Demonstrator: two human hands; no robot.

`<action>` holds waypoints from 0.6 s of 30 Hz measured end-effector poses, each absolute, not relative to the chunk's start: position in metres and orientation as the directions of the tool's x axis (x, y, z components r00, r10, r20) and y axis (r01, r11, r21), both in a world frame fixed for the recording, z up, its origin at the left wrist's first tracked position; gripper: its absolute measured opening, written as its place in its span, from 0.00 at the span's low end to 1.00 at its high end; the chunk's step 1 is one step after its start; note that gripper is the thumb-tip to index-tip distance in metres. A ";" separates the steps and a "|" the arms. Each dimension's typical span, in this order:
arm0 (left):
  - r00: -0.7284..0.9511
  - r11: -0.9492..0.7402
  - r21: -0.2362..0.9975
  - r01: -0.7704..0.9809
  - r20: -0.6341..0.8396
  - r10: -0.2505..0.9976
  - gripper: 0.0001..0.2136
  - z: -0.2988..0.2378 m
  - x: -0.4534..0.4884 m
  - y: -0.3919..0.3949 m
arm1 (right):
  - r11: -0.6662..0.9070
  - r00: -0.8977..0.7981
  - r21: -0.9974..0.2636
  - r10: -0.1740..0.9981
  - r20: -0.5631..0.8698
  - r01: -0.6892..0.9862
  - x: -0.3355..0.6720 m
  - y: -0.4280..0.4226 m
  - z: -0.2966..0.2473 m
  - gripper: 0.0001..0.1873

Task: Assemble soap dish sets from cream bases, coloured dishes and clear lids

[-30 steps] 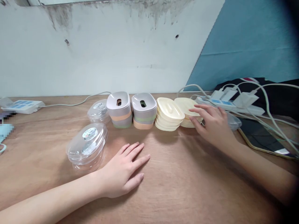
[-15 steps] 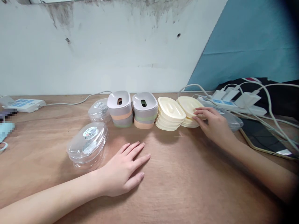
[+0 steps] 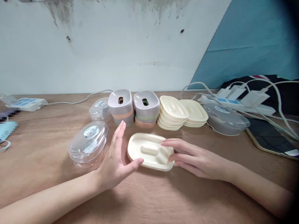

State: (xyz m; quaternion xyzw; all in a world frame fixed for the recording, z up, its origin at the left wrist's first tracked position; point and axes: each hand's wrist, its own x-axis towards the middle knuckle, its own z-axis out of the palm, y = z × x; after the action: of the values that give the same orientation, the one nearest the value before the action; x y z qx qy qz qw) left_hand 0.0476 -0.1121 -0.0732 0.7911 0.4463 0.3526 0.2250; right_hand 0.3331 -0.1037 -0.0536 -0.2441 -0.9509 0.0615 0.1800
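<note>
This looks like a workroom, with wooden table [image 3: 149,202], power strips [image 3: 30,105] and white wall [image 3: 116,59] (stained up top).

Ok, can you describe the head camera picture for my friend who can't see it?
A right hand holds one end of a cream tray at a wooden table, the left hand open at the other end. Behind, two lilac boxes and two stacks of cream trays stand in a row, with clear lidded tubs on both sides.

Two boxes [image 3: 146,112] stand behind the front dish [image 3: 148,150].
</note>
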 end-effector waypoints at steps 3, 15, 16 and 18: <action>0.383 -0.367 0.749 0.552 0.163 0.909 0.40 -0.068 0.050 -0.109 | 0.818 -0.811 -0.323 0.550 0.200 0.476 0.329 -0.105 -0.060 0.12; 0.642 -0.565 0.560 0.606 0.075 0.763 0.42 -0.066 0.050 -0.105 | 0.696 -0.713 -0.351 0.694 0.105 0.626 0.331 -0.098 -0.068 0.43; 0.657 -0.590 0.532 0.607 0.083 0.750 0.41 -0.067 0.049 -0.105 | 0.701 -0.716 -0.344 0.690 0.105 0.625 0.330 -0.098 -0.068 0.42; 0.681 -0.633 0.482 0.606 0.098 0.726 0.39 -0.068 0.048 -0.105 | 0.708 -0.722 -0.337 0.684 0.106 0.621 0.330 -0.098 -0.067 0.42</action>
State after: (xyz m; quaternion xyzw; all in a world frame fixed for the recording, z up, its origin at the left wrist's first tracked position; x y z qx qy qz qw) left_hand 0.0484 -0.1048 -0.0681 0.8922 0.3733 0.1428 0.2105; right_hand 0.3302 -0.0981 -0.0674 -0.3557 -0.9172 0.1402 0.1122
